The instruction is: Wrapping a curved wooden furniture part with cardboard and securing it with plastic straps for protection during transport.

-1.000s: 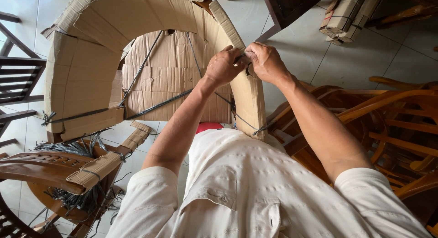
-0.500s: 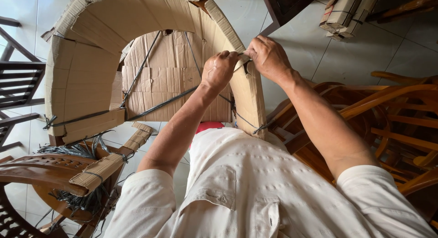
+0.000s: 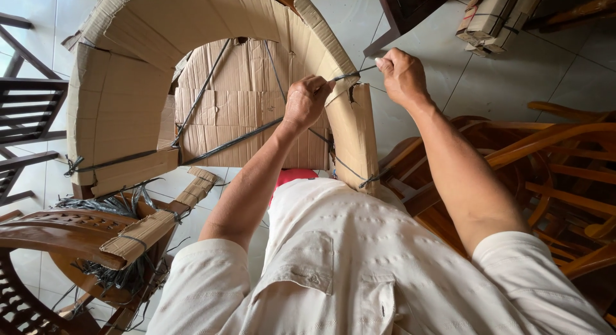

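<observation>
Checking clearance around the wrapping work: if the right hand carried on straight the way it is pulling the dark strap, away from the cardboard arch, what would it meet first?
Probably nothing close: the right hand pulls the dark strap rightward off the cardboard-wrapped arch, over bare pale tiled floor. Depth is unclear.

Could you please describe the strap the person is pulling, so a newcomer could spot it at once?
Find the big cardboard-wrapped arch, then its right limb. The dark strap crosses that limb's edge, stretched between the left hand and right hand; the other straps lie tied, with no hand on them.
</observation>
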